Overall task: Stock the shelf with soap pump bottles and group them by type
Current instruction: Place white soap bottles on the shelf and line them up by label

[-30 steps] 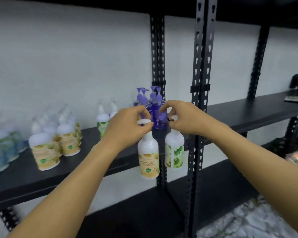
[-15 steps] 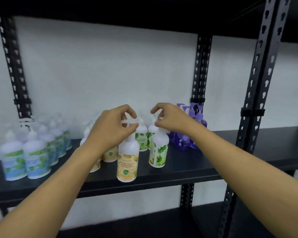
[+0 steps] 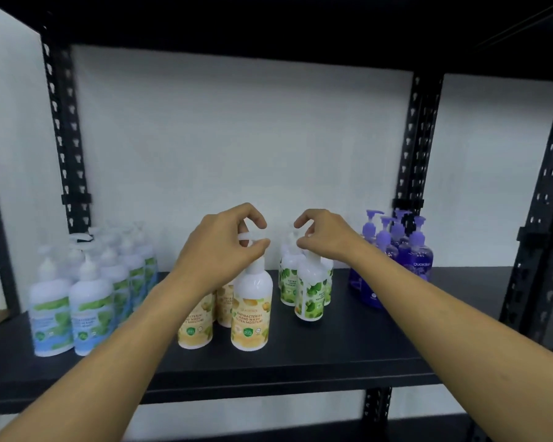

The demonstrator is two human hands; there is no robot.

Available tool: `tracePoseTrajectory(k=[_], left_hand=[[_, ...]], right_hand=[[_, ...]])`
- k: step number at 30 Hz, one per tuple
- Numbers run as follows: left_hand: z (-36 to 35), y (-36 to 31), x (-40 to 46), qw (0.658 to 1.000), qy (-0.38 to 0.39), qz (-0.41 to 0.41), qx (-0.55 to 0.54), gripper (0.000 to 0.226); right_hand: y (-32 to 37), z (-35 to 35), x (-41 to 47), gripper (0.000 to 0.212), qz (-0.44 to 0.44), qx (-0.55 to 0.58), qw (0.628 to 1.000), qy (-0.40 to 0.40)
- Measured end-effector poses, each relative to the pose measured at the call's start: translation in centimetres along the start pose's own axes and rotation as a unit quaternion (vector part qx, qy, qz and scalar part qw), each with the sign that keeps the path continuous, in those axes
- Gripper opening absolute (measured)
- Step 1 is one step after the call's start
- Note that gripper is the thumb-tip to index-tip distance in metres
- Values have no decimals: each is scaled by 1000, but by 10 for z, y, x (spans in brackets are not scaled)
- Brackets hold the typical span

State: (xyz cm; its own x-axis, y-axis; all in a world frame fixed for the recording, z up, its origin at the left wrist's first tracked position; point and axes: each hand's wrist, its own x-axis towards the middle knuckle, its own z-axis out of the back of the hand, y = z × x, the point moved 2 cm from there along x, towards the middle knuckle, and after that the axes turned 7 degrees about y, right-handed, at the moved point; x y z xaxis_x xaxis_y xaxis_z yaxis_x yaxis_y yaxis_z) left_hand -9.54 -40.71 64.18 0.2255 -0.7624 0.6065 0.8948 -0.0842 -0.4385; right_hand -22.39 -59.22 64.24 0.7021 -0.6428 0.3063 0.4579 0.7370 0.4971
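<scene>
Both bottles now down on the shelf [image 3: 332, 349]. Left hand [image 3: 219, 252] fingers pinch yellow bottle [image 3: 251, 314] pump, beside yellow group. Right hand [image 3: 324, 236] fingers pinch green bottle [image 3: 310, 290] pump, fronting green group.

black shelf [image 3: 348, 342] | soap pump bottles [image 3: 251, 314] standing in colour groups

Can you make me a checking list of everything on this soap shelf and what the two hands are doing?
Surface: black shelf, bottles standing in groups.
Job's things: yellow-label bottle beside other yellow ones; green-leaf bottle in front of its group; blue-green bottles at left; purple bottles at right.
Clutter: nothing seen.
Hands: left hand pinches the yellow-label bottle's pump; right hand pinches the green-leaf bottle's pump.
Cables: nothing seen.
Surroundings: white wall, black slotted posts.
</scene>
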Motion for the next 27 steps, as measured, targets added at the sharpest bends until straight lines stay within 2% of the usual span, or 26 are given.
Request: tracePoseTrajectory(k=[16,21,24,27], left_hand=[[3,7,16,1000,8,-4,28,17],[9,9,17,998,15,0,66,10],[12,9,18,994,19,-10,109,9],[16,12,17,986,14,-30,164,12]], right_hand=[[-11,-18,20,28,-14,35,999,-14],[-11,-20,14,33,-12,-3,1000,-14],[-5,-24,2,42,-12,-103,991,-82],[8,-38,-24,37,71,-88,974,-197]])
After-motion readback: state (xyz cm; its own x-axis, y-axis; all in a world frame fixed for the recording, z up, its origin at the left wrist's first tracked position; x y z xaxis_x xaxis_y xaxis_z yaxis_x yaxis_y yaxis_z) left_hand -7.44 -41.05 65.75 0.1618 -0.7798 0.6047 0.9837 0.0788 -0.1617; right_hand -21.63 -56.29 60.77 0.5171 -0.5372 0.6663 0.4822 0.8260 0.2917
